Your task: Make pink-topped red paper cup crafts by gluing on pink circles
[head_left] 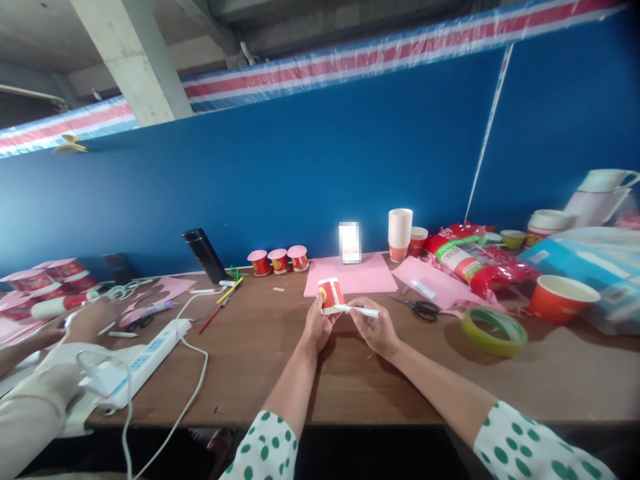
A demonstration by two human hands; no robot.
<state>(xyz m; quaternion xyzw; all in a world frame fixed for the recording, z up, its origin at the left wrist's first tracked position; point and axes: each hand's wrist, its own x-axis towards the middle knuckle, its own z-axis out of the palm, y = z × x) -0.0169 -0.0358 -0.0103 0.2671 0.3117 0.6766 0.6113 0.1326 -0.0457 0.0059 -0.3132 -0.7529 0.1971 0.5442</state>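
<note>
Red paper cup (331, 298) hung over the desk (260, 360), in from its front edge: the left hand (319, 325) clasped it, the right hand's (376, 330) grip pinching a white pen (370, 312) beside it!

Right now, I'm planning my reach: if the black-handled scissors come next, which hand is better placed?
Probably the right hand: it is nearer the scissors, though it holds a white pen-like tool. The left hand is farther away, holding a red cup.
</note>
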